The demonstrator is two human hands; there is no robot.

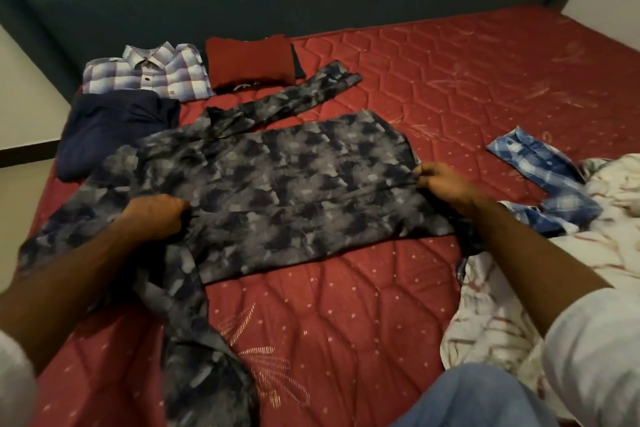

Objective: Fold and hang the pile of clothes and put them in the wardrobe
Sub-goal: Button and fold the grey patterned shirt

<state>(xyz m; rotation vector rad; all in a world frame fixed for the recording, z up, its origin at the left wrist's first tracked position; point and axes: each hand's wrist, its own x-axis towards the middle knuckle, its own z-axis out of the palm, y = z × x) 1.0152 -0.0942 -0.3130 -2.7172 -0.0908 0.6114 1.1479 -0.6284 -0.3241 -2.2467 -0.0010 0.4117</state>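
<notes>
While both hands grip it, grey mottled shirt (277,184) lies flat.

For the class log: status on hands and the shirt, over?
Left hand and right hand both grip the grey patterned shirt. Shirt spread on the bed, sleeves not yet folded. Unfolded pile to the right, not in the way.

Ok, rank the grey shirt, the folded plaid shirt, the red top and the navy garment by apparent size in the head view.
1. Grey shirt, spread out and nearest.
2. Plaid shirt and navy garment: too alike to rank; the navy one lies nearer.
3. Red top.
</notes>
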